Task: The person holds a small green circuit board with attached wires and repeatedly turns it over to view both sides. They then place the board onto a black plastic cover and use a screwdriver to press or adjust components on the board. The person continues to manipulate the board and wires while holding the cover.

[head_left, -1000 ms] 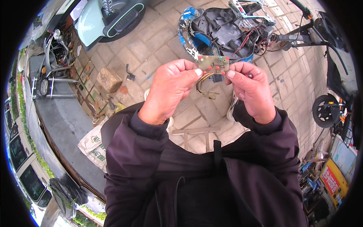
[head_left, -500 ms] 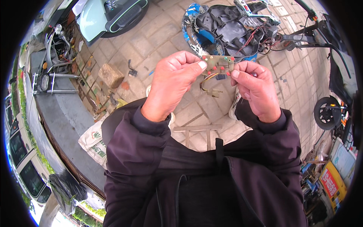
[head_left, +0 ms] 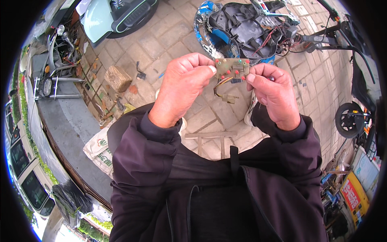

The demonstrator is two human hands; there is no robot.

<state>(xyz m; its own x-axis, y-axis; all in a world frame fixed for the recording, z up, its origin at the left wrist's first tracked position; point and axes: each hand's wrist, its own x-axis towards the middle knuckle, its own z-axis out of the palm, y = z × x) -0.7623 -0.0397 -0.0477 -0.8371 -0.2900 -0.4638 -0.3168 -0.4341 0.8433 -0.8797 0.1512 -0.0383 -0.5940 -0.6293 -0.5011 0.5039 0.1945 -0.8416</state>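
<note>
Between my two hands is a small circuit board (head_left: 232, 67), greenish-beige with red and green parts on its face. My left hand (head_left: 181, 82) pinches its left edge between thumb and fingers. At the right edge, my right hand (head_left: 274, 90) grips the board's corner with the thumb in front; a small dark round thing shows among its curled fingers, too little to name. Below the board hang several thin coloured wires (head_left: 218, 86) that end in a pale plastic connector plug (head_left: 229, 99).
Beyond my hands lies a blue-and-black scooter body (head_left: 242, 30) with loose red wires. A wooden block (head_left: 117, 79) and scraps are on the paving to the left, near a pale green scooter panel (head_left: 96, 24). A small wheel (head_left: 349, 121) stands at the right.
My left hand has shifted slightly left, its thumb back at the board's edge, so more of the board's left part shows. The right hand keeps its grip, almost still.
</note>
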